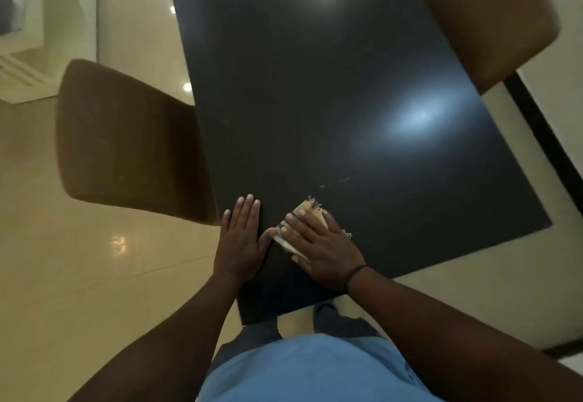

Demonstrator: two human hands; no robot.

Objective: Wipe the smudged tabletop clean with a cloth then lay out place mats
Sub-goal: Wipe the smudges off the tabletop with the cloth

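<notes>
A dark glossy tabletop [315, 101] stretches away from me. Near its front edge lies a small folded beige cloth [310, 209] with frayed ends and a dark stripe. My right hand [318, 243] presses flat on the cloth with straight fingers, covering most of it. Just left of the cloth, my left hand [241, 237] rests flat on the bare tabletop, its thumb close to the cloth's edge. A few pale streaks [339, 181] mark the surface just beyond the cloth. No place mats are in view.
A brown upholstered chair [126, 142] stands at the table's left side, and another brown chair [492, 19] at the right far side. Cream tiled floor [63, 259] surrounds the table. A dark floor strip [542, 136] runs along the right.
</notes>
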